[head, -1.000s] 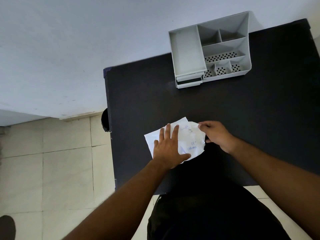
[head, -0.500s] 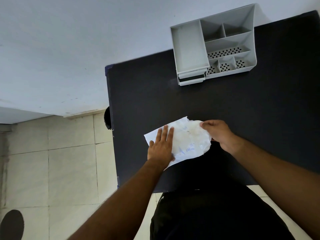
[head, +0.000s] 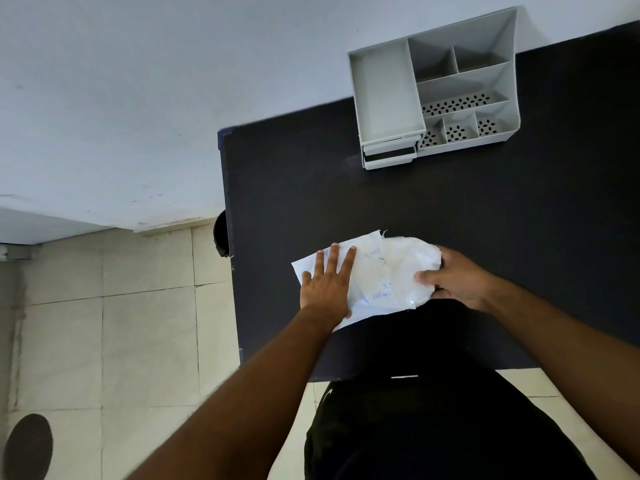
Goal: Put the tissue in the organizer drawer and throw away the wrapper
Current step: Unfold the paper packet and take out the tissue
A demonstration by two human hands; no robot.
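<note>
A white plastic wrapper (head: 372, 282) with blue print lies near the front of the black table (head: 346, 195). A wad of white tissue (head: 412, 265) bulges out of its right end. My left hand (head: 327, 282) lies flat on the wrapper's left part, fingers spread. My right hand (head: 457, 278) grips the tissue's right end. The grey organizer (head: 433, 91) stands at the table's far edge, apart from both hands. Its small drawers (head: 389, 155) sit at the front left corner, under a deep tray.
A white wall runs behind the table. A dark round object (head: 221, 233) sits at the table's left edge, and tiled floor (head: 114, 323) lies left of it. My dark clothing (head: 433, 427) fills the space below the table's front edge.
My right hand has drawn rightward, and more tissue now shows beyond the wrapper's right end. My left hand has slid left on the wrapper. The view has tilted a little.
</note>
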